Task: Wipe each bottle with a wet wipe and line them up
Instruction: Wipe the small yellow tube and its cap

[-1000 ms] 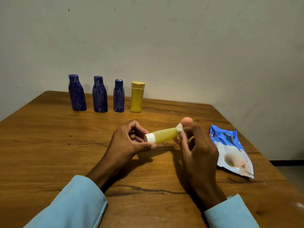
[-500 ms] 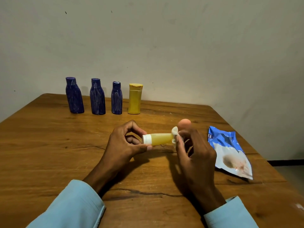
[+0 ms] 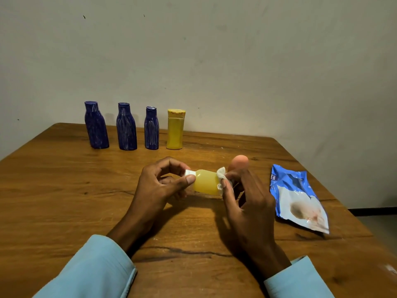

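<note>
A small pale yellow bottle (image 3: pixel 205 182) with a white cap lies sideways in the air above the table's middle. My left hand (image 3: pixel 160 186) pinches its capped end. My right hand (image 3: pixel 247 203) presses a crumpled white wet wipe (image 3: pixel 221 176) against the bottle's other end. At the far edge stand three dark blue bottles (image 3: pixel 96 125) (image 3: pixel 126 126) (image 3: pixel 151 129) and a yellow bottle (image 3: pixel 175 129), upright in a row. An orange rounded object (image 3: pixel 238 162) peeks out behind my right hand; what it is stays unclear.
A blue and white wipe packet (image 3: pixel 297 196) lies flat on the wooden table (image 3: pixel 64 190) to the right of my right hand, near the table's right edge. A grey wall rises just behind the row of bottles.
The wipe has slid along the small bottle toward its cap, covering more of the body. The bottle's visible part looks shorter. The row of bottles has not moved.
</note>
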`<state>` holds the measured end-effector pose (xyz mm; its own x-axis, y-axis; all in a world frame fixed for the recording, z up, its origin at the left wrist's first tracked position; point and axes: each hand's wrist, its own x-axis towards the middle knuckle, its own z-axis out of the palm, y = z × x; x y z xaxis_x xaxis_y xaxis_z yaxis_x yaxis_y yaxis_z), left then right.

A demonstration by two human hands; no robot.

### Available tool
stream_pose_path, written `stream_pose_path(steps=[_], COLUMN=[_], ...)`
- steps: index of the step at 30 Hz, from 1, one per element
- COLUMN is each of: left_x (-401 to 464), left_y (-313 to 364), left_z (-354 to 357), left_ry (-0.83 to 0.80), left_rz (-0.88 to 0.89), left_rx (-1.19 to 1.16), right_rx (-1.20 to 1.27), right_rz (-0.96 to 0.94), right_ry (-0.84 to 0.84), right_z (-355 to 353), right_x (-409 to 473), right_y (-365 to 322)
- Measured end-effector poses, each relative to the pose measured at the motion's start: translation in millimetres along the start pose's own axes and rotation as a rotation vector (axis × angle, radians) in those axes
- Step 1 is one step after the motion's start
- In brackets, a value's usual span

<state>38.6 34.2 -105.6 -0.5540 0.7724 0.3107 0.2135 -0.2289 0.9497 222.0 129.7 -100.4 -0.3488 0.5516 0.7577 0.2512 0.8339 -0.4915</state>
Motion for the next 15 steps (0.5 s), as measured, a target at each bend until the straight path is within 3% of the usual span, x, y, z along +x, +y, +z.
stream_pose_path(steps=[9,15], left_x=[-0.6,-1.3], left_y=[-4.2,-5.6], left_z=[4.3,3.3], left_ry=[0.041,0.081], left_rz=[-0.106,-0.116], left_rx=[-0.085,0.017], right_rx=[-0.025,0.001], right_rz=[0.01,0.044], right_ry=[-0.017,-0.006], right_z=[2.3,0.3], right_x=[0.0,-0.1], right_y=[4.5,1.7])
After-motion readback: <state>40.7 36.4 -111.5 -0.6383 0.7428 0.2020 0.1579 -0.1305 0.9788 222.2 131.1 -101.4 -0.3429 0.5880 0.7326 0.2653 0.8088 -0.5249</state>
